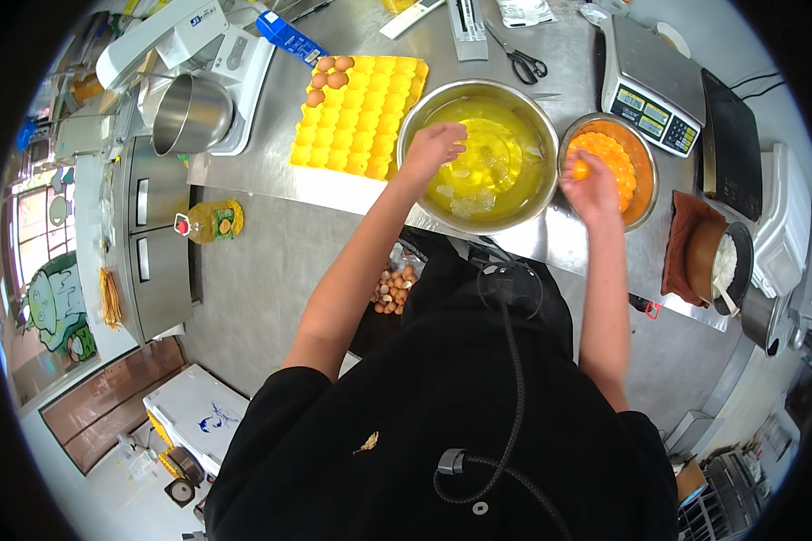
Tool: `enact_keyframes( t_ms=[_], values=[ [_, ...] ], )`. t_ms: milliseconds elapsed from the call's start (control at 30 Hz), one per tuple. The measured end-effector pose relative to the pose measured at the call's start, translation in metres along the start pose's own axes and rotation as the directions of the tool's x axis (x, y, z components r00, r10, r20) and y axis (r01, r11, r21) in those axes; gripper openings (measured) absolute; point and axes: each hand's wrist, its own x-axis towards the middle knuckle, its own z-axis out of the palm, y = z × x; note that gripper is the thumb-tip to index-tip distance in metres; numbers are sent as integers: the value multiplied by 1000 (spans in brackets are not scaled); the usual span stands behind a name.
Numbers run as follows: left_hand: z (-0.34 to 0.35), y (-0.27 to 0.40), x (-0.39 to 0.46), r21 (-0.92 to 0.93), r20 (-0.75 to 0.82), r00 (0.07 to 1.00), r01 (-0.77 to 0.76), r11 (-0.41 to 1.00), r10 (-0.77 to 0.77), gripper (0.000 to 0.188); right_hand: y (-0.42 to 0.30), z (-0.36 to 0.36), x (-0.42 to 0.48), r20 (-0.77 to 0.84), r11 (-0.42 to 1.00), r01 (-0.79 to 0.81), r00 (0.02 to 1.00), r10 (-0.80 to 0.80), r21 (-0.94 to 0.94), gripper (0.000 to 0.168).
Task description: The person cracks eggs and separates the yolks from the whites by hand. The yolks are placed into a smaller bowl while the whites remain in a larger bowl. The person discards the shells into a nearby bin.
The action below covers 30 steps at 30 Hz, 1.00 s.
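Observation:
A single egg yolk [580, 169] rests in the fingers of my right hand [597, 188], above the near-left part of a smaller steel bowl [645, 220]. Many yolks [605, 145] fill that bowl. My left hand [436, 147] hovers over the left side of a large steel bowl [555, 145], fingers loosely bent and apart, with nothing seen in them. Egg white [507, 135], with pale icy-looking pieces [472, 203] in it, lies in the large bowl. To its left is a yellow egg tray [358, 122] with several brown eggs [337, 80] in its far-left corner.
A stand mixer with a steel bowl [196, 115] stands left. Black scissors [524, 64] lie behind the large bowl; a digital scale [656, 81] stands far right. A pot of white food [707, 260] sits at right. Below the table edge are eggshells [396, 287] and an oil bottle [213, 222].

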Motion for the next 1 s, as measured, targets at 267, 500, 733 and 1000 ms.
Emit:
enact_keyframes(
  t_ms=[267, 500, 733, 1000],
  values=[
    [-6, -4, -10, -188, -196, 980, 1, 982, -38, 32, -76, -79, -2, 126, -50, 123, 756, -643, -991, 22],
    [11, -30, -22, 22, -370, 929, 19, 1000, -9, 24, -56, -68, -2, 225, -76, 225, 771, -595, -971, 18],
    [25, -50, -45, 122, -474, 880, 42, 992, 21, 21, 8, -14, 3, 211, 359, 333, 917, -337, -872, 13],
    [42, -57, -60, 344, -552, 831, 144, 928, 76, 13, 22, -13, -5, 215, 304, 300, 935, -283, -904, 7]
  ],
)
